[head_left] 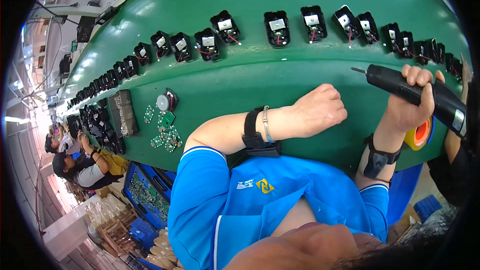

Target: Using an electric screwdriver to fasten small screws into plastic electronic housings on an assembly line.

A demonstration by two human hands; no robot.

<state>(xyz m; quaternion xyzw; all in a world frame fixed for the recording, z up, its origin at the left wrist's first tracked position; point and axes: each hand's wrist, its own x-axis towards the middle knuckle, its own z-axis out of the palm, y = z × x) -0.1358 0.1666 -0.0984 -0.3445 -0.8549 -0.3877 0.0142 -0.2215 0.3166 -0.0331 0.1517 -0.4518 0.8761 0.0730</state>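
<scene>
My right hand (411, 101) is wrapped around a black electric screwdriver (392, 81), whose thin bit points left above the green table. My left hand (321, 110) is curled into a fist over the table, its back toward me; whatever the fingers may hold is hidden. Beyond both hands stands a long row of open black plastic housings, each with a pale plate, a small circuit board and red wires inside. Nearest my left hand in that row are one housing (277, 29) and its neighbour (314, 23).
Left of my left arm lie loose green circuit boards (167, 137), a round speaker (166, 101) and a tray of small metal parts (122, 112). A yellow tape roll (419, 134) sits by my right wrist. Co-workers (82, 165) sit at the far left; another person's arm shows at the right edge.
</scene>
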